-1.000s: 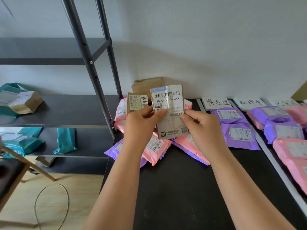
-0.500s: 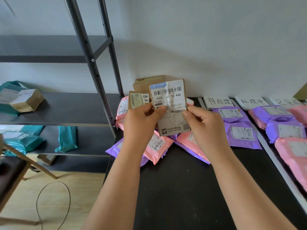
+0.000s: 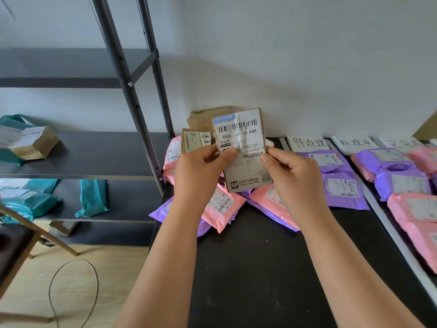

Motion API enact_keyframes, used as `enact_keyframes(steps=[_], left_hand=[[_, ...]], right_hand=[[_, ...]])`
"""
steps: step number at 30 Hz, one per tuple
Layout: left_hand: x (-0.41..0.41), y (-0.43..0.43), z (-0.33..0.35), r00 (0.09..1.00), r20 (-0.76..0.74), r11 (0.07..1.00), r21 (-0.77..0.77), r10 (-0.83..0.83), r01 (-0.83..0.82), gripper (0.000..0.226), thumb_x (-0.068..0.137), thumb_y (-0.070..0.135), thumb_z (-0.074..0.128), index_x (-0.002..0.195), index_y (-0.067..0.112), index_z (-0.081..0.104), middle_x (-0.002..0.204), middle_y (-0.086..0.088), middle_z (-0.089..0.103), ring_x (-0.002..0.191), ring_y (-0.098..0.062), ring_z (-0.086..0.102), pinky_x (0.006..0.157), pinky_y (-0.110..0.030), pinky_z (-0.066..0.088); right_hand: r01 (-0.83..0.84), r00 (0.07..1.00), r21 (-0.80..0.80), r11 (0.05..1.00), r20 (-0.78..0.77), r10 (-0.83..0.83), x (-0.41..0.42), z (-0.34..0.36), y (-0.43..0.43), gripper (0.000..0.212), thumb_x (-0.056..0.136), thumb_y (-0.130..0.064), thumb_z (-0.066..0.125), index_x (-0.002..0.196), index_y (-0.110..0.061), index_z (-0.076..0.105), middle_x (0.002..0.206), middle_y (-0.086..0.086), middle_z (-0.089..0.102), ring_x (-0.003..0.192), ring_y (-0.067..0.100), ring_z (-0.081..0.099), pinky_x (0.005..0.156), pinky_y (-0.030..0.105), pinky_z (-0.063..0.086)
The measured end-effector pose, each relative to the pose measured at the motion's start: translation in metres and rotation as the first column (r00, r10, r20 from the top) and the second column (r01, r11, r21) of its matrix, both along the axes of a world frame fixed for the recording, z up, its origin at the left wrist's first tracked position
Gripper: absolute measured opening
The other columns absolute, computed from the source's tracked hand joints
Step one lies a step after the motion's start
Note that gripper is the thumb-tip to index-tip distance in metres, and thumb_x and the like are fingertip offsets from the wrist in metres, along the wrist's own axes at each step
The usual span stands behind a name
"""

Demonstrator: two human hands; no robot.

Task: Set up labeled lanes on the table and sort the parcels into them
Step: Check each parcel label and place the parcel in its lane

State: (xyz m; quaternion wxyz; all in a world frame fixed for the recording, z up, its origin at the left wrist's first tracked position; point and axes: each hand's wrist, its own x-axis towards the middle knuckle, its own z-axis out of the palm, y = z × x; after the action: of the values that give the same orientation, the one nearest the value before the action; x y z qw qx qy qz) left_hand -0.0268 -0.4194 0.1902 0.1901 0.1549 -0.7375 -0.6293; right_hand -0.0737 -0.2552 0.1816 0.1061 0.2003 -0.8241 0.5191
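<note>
I hold a flat brown parcel (image 3: 243, 147) with a white shipping label upright above the black table (image 3: 260, 268). My left hand (image 3: 201, 171) pinches its left edge with thumb on the label, and also holds a second small brown parcel (image 3: 194, 141) behind it. My right hand (image 3: 290, 176) pinches the right edge. Under my hands lies a loose heap of pink and purple parcels (image 3: 224, 204). To the right, white lane labels (image 3: 309, 143) with handwritten characters stand at the back, with purple parcels (image 3: 340, 183) and pink parcels (image 3: 416, 209) in lanes below them.
A brown cardboard box (image 3: 208, 117) stands against the wall behind the heap. White strips (image 3: 387, 230) divide the lanes. A dark metal shelf (image 3: 94, 155) on the left carries a brown box (image 3: 35, 143) and teal parcels (image 3: 92, 197). A cable (image 3: 71, 292) lies on the wooden floor.
Both hands have lifted the labeled brown parcel slightly higher and tilted it a little; the grips are unchanged.
</note>
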Motion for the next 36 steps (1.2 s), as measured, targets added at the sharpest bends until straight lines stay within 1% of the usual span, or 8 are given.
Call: enact_keyframes(steps=[6,11,13,18,23,28,33,36], left_hand=[[0.002,0.002,0.005,0.999,0.047,1.0,0.029,0.008,-0.009,0.019,0.085,0.037,0.074,0.1,0.026,0.076,0.083,0.013,0.076,0.075,-0.008,0.073,0.073,-0.036,0.062],[-0.001,0.006,0.007,0.996,0.083,1.0,0.024,0.008,-0.01,0.019,0.084,0.039,0.075,0.092,0.022,0.077,0.076,0.01,0.076,0.067,-0.011,0.073,0.072,-0.038,0.062],[-0.003,0.007,0.006,0.995,0.098,1.0,0.007,0.011,-0.012,0.021,0.085,0.041,0.074,0.093,0.022,0.077,0.077,0.011,0.076,0.067,-0.011,0.073,0.072,-0.039,0.062],[-0.01,0.011,-0.002,0.992,0.127,0.998,-0.065,0.001,0.007,0.031,0.081,0.053,0.072,0.103,0.031,0.073,0.087,0.014,0.075,0.079,-0.003,0.071,0.074,-0.036,0.062],[-0.013,0.018,-0.008,0.986,0.165,0.986,-0.157,-0.027,0.053,0.037,0.078,0.052,0.075,0.109,0.033,0.069,0.09,0.016,0.072,0.078,0.003,0.069,0.061,-0.018,0.057],[-0.021,0.03,-0.016,0.987,0.162,0.966,-0.252,-0.019,0.06,0.03,0.079,0.047,0.075,0.104,0.032,0.07,0.092,0.016,0.072,0.087,-0.004,0.067,0.077,-0.037,0.059],[-0.026,0.051,-0.022,0.987,0.16,0.944,-0.32,-0.03,0.081,0.031,0.081,0.047,0.073,0.108,0.033,0.068,0.098,0.018,0.07,0.09,0.0,0.063,0.08,-0.036,0.057],[-0.028,0.067,-0.02,0.984,0.169,0.92,-0.371,-0.064,0.123,0.032,0.081,0.05,0.071,0.109,0.035,0.069,0.096,0.019,0.069,0.088,-0.002,0.065,0.075,-0.03,0.055]], right_hand=[[0.029,0.999,-0.022,0.999,0.038,-0.028,0.0,0.003,0.003,0.021,0.099,-0.03,0.057,0.098,-0.024,0.077,0.072,-0.016,0.069,0.068,-0.003,0.06,0.05,0.024,0.044],[0.066,0.995,-0.042,0.997,0.076,-0.062,-0.001,0.002,0.004,0.028,0.098,-0.033,0.058,0.086,-0.014,0.075,0.065,-0.002,0.066,0.06,0.014,0.055,0.054,0.036,0.041],[0.07,0.995,-0.038,0.997,0.077,-0.067,-0.001,0.001,0.005,0.027,0.098,-0.032,0.057,0.086,-0.015,0.074,0.066,-0.006,0.066,0.061,0.011,0.057,0.053,0.035,0.042],[0.049,0.997,-0.042,0.998,0.06,-0.047,0.004,0.001,0.006,0.015,0.099,-0.027,0.057,0.093,-0.038,0.066,0.073,-0.027,0.063,0.075,-0.012,0.059,0.055,0.009,0.042],[0.056,0.992,-0.026,0.998,0.116,-0.053,0.003,-0.009,0.011,0.011,0.097,-0.029,0.06,0.096,-0.039,0.065,0.084,-0.025,0.066,0.087,-0.01,0.062,0.061,0.012,0.05],[0.064,0.98,-0.005,0.998,0.19,-0.062,0.001,-0.015,0.026,0.012,0.096,-0.031,0.062,0.106,-0.031,0.067,0.094,-0.02,0.069,0.089,-0.01,0.063,0.068,0.018,0.057],[0.097,0.959,-0.03,0.995,0.27,-0.086,0.0,-0.02,0.05,0.015,0.093,-0.031,0.065,0.107,-0.029,0.067,0.097,-0.018,0.071,0.09,-0.003,0.066,0.075,0.026,0.056],[0.121,0.954,-0.096,0.988,0.287,-0.089,-0.001,-0.017,0.066,0.022,0.093,-0.029,0.065,0.115,-0.028,0.064,0.102,-0.017,0.07,0.093,-0.003,0.066,0.071,0.017,0.054]])
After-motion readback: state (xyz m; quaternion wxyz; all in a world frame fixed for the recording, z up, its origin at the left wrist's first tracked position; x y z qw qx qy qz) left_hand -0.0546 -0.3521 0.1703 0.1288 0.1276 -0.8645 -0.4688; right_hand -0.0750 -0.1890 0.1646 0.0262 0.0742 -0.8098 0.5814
